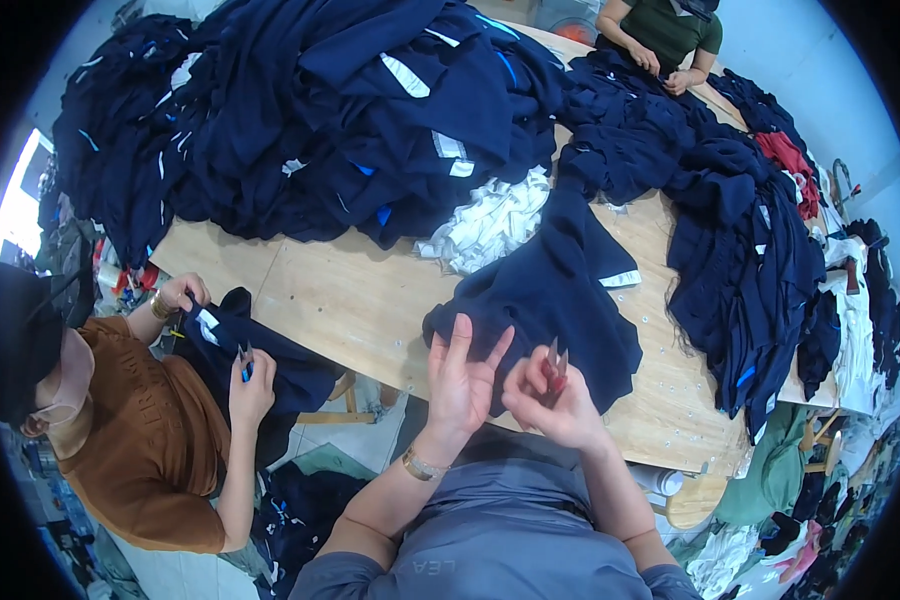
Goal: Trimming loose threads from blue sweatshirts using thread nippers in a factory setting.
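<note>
My left hand [465,382] is raised palm up with its fingers apart and nothing in it. Close beside it, my right hand [560,408] is closed round a pair of small thread snips [554,368] with red on the grip, the two pointed blades standing up and slightly parted. Beneath and beyond both hands, a navy garment [540,285] lies spread over the table edge, and a white label [620,280] shows at its right side. Neither hand appears to grip this cloth, though they overlap it in the picture.
A tall heap of navy garments [300,120] covers the table's [340,300] far left. White labels [490,220] are piled beside it. More navy garments [740,230] lie at the right. A co-worker in brown [150,430] trims a garment at the left; another in green [670,35] works across.
</note>
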`<act>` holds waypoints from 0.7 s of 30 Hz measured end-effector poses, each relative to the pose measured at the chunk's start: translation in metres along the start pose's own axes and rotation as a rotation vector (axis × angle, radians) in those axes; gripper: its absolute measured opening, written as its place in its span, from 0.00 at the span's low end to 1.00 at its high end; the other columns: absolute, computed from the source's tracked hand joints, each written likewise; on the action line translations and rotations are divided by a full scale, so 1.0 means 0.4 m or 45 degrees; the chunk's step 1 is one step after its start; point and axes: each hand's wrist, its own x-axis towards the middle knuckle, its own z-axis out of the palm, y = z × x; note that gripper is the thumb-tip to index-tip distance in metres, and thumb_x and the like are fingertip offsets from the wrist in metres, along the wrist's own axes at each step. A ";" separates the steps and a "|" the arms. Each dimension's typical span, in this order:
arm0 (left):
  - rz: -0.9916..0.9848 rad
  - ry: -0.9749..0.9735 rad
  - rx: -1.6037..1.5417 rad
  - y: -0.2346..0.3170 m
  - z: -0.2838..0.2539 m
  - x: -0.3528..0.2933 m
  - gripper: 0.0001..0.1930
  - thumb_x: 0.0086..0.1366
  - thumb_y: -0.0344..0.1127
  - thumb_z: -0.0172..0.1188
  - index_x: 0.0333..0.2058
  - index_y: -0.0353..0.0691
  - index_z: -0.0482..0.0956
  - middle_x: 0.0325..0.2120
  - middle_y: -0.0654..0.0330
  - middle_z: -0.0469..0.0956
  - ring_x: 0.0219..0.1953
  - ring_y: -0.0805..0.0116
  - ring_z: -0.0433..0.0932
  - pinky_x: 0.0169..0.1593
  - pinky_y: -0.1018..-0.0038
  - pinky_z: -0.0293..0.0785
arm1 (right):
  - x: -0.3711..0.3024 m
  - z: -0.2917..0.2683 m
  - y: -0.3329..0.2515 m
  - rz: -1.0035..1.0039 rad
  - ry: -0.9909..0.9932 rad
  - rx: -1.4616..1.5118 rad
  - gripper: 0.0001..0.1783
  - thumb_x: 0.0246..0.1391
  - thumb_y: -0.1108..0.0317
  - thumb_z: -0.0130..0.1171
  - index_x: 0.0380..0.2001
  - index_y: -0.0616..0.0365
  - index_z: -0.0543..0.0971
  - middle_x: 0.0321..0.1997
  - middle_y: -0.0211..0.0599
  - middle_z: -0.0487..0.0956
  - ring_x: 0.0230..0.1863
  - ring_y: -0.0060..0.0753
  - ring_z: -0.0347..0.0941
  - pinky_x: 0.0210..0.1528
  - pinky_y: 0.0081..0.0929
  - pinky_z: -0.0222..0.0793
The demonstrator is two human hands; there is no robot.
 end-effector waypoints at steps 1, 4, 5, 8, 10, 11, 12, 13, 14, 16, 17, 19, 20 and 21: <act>-0.029 -0.011 -0.055 0.004 0.000 -0.001 0.08 0.63 0.36 0.53 0.40 0.43 0.69 0.37 0.66 0.72 0.40 0.75 0.72 0.51 0.62 0.72 | -0.010 -0.016 -0.006 0.089 -0.174 -0.033 0.19 0.48 0.78 0.59 0.22 0.53 0.56 0.27 0.31 0.71 0.22 0.14 0.64 0.21 0.13 0.59; -0.034 -0.015 -0.053 0.017 0.001 -0.005 0.08 0.63 0.37 0.54 0.39 0.43 0.69 0.36 0.66 0.72 0.40 0.75 0.73 0.52 0.60 0.72 | -0.014 -0.044 -0.018 0.065 -0.324 -0.149 0.21 0.47 0.77 0.60 0.22 0.53 0.55 0.26 0.31 0.71 0.22 0.14 0.64 0.23 0.13 0.60; -0.038 -0.032 -0.023 0.018 0.007 -0.008 0.08 0.64 0.37 0.53 0.39 0.42 0.69 0.36 0.66 0.72 0.40 0.75 0.73 0.52 0.60 0.72 | -0.016 -0.045 -0.026 0.202 -0.271 -0.058 0.21 0.46 0.76 0.61 0.22 0.52 0.55 0.26 0.31 0.71 0.23 0.15 0.64 0.25 0.13 0.60; -0.056 0.008 -0.016 0.011 0.023 -0.019 0.09 0.64 0.38 0.52 0.40 0.41 0.69 0.36 0.65 0.73 0.40 0.74 0.74 0.51 0.61 0.73 | 0.004 -0.056 0.012 -0.041 0.001 -0.368 0.16 0.52 0.67 0.58 0.25 0.56 0.60 0.25 0.32 0.70 0.22 0.19 0.64 0.24 0.19 0.61; -0.059 0.010 -0.004 0.006 0.027 -0.024 0.09 0.65 0.38 0.52 0.40 0.41 0.69 0.36 0.65 0.73 0.40 0.73 0.74 0.50 0.62 0.73 | 0.018 -0.062 0.038 -0.252 0.207 -0.788 0.16 0.54 0.58 0.55 0.30 0.59 0.64 0.21 0.36 0.69 0.16 0.30 0.67 0.20 0.26 0.62; -0.047 0.008 0.002 0.003 0.024 -0.025 0.09 0.65 0.38 0.51 0.40 0.42 0.69 0.35 0.65 0.73 0.40 0.73 0.74 0.50 0.63 0.74 | 0.017 -0.056 0.036 -0.252 0.211 -0.788 0.16 0.54 0.58 0.55 0.30 0.59 0.64 0.21 0.36 0.69 0.16 0.30 0.67 0.20 0.26 0.62; -0.035 0.006 0.009 -0.001 0.022 -0.025 0.09 0.65 0.38 0.51 0.40 0.42 0.69 0.35 0.65 0.73 0.40 0.73 0.74 0.49 0.63 0.74 | 0.015 -0.045 0.024 -0.287 0.290 -1.028 0.16 0.53 0.59 0.56 0.29 0.59 0.65 0.20 0.37 0.69 0.17 0.35 0.68 0.20 0.27 0.62; -0.037 0.005 0.011 -0.005 0.015 -0.026 0.09 0.65 0.38 0.51 0.40 0.42 0.69 0.35 0.65 0.73 0.40 0.73 0.74 0.49 0.63 0.74 | 0.014 -0.036 0.019 -0.321 0.367 -1.267 0.15 0.52 0.59 0.57 0.29 0.59 0.67 0.19 0.39 0.69 0.18 0.41 0.69 0.20 0.28 0.63; 0.000 -0.026 0.046 -0.011 0.006 -0.025 0.12 0.66 0.40 0.50 0.43 0.38 0.68 0.39 0.60 0.73 0.43 0.69 0.74 0.51 0.63 0.73 | 0.014 -0.035 0.026 -0.321 0.371 -1.265 0.15 0.52 0.59 0.57 0.29 0.59 0.67 0.19 0.39 0.69 0.18 0.41 0.69 0.20 0.28 0.63; 0.031 -0.061 0.083 -0.017 0.001 -0.028 0.16 0.66 0.41 0.48 0.46 0.35 0.67 0.43 0.54 0.73 0.46 0.66 0.74 0.52 0.63 0.73 | 0.015 -0.039 0.044 -0.437 0.411 -1.404 0.14 0.50 0.60 0.59 0.26 0.59 0.68 0.17 0.40 0.69 0.20 0.45 0.70 0.20 0.30 0.63; 0.032 -0.046 0.088 -0.020 0.002 -0.030 0.16 0.66 0.41 0.48 0.46 0.35 0.67 0.43 0.55 0.73 0.46 0.66 0.74 0.52 0.63 0.73 | 0.012 -0.036 0.043 -0.436 0.418 -1.404 0.14 0.50 0.60 0.59 0.26 0.59 0.68 0.17 0.40 0.69 0.20 0.45 0.70 0.20 0.30 0.63; 0.026 -0.035 0.095 -0.022 0.005 -0.032 0.17 0.66 0.41 0.48 0.47 0.35 0.66 0.43 0.55 0.73 0.46 0.66 0.74 0.52 0.64 0.73 | 0.006 -0.031 0.038 -0.355 0.469 -1.293 0.14 0.48 0.61 0.60 0.24 0.59 0.69 0.20 0.39 0.70 0.19 0.43 0.69 0.20 0.29 0.63; 0.011 -0.040 0.101 -0.020 0.008 -0.033 0.17 0.66 0.41 0.48 0.47 0.36 0.66 0.43 0.55 0.73 0.45 0.66 0.74 0.51 0.64 0.73 | 0.004 -0.034 0.036 -0.355 0.476 -1.294 0.14 0.48 0.61 0.60 0.24 0.59 0.69 0.20 0.39 0.70 0.19 0.43 0.69 0.20 0.29 0.63; -0.003 -0.046 0.108 -0.019 0.011 -0.034 0.17 0.67 0.42 0.47 0.47 0.36 0.66 0.43 0.55 0.73 0.45 0.66 0.74 0.51 0.64 0.74 | 0.004 -0.038 0.034 -0.432 0.452 -1.232 0.14 0.47 0.62 0.60 0.24 0.60 0.69 0.21 0.39 0.70 0.19 0.43 0.69 0.20 0.30 0.62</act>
